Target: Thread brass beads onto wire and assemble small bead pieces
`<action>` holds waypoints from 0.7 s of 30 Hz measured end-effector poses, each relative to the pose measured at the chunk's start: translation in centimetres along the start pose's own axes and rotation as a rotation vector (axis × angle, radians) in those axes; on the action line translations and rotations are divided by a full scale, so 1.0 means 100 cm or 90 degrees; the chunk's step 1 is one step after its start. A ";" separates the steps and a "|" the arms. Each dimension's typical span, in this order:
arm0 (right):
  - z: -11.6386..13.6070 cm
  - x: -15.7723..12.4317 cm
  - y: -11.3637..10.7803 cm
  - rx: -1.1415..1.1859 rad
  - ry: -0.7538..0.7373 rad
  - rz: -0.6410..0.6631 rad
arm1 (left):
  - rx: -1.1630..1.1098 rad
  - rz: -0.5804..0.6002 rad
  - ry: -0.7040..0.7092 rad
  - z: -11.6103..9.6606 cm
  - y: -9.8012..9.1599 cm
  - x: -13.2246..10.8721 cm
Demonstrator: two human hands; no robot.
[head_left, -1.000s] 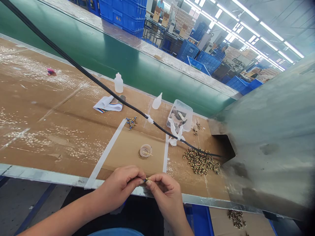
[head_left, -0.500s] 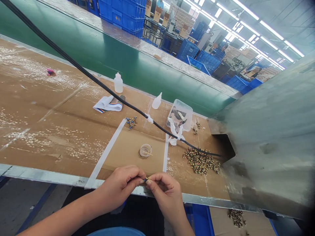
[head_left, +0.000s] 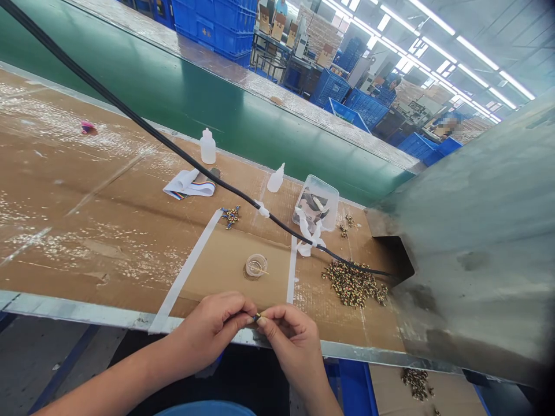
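Currently both hands meet at the near edge of the worktop (head_left: 87,231), above its metal rim. Left hand (head_left: 212,329) and right hand (head_left: 288,338) are each closed in a fingertip pinch on one small part (head_left: 258,316), held between them just off the surface. Part: tiny, dark with a yellowish glint; finer detail too small to tell. Just beyond the hands, a small clear dish (head_left: 256,266) sits on a taped cardboard patch. To the right lies a loose pile of similar small pieces (head_left: 353,286). A black cable (head_left: 173,151) runs diagonally across the worktop, past a clear tub (head_left: 318,202).
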State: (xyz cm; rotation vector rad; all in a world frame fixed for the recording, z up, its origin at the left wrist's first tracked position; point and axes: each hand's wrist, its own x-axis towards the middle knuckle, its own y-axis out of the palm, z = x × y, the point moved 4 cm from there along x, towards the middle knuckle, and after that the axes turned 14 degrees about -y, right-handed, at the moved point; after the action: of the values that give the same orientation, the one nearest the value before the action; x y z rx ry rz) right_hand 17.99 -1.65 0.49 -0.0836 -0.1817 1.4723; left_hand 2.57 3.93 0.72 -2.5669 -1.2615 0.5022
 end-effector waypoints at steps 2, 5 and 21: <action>0.000 0.000 0.000 0.004 0.001 -0.001 | 0.002 -0.002 -0.003 0.000 0.000 0.000; -0.001 -0.001 0.000 0.007 0.005 0.001 | 0.006 -0.003 -0.001 -0.002 -0.001 0.000; -0.002 -0.002 0.002 0.052 0.035 -0.012 | -0.071 -0.013 -0.089 -0.002 -0.004 0.002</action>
State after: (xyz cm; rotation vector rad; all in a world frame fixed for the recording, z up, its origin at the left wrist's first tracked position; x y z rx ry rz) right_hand 17.83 -1.78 0.23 -0.0560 -0.0785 1.4549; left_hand 2.45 4.28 1.01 -2.6481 -1.3975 0.6339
